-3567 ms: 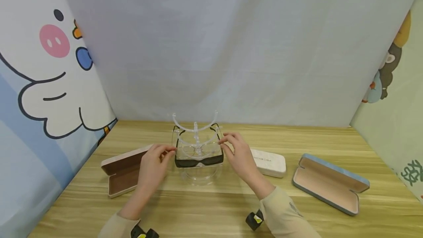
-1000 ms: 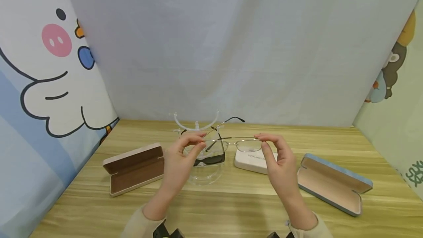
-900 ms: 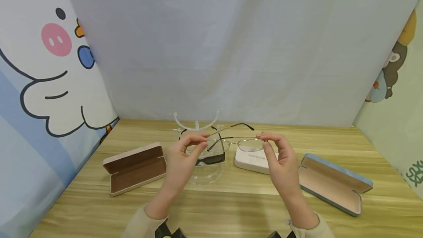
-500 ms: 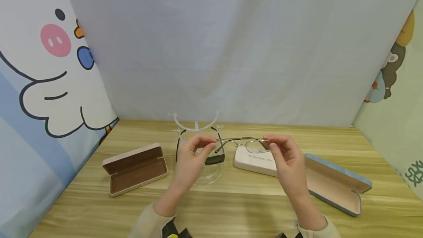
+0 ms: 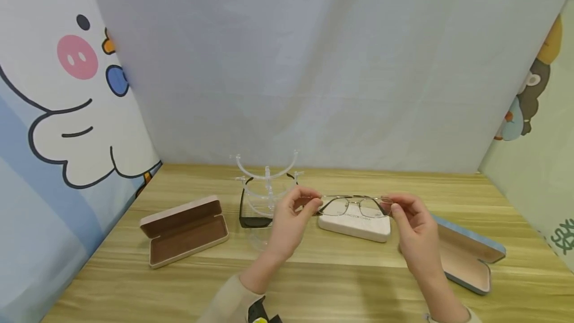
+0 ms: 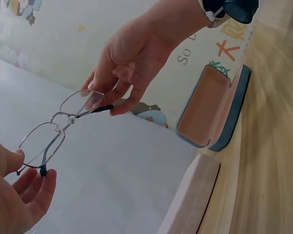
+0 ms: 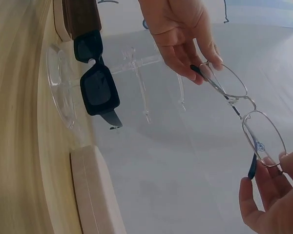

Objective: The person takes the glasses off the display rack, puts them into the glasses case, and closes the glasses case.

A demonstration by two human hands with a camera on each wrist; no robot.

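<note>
Between my left grip [image 5: 288, 224] and right grip [image 5: 417, 233], both pinching the ends, the wire glasses [image 5: 354, 203] now have folded temples [image 6: 104, 108], so I judge them easier to handle.

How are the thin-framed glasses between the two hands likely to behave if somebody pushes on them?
The glasses are probably light, as their rims look like thin wire. They may bend if pressed in the middle, where only a slender bridge joins the lenses. Their dark-tipped temples lie folded behind the lenses, so a nudge might swing them open.
</note>
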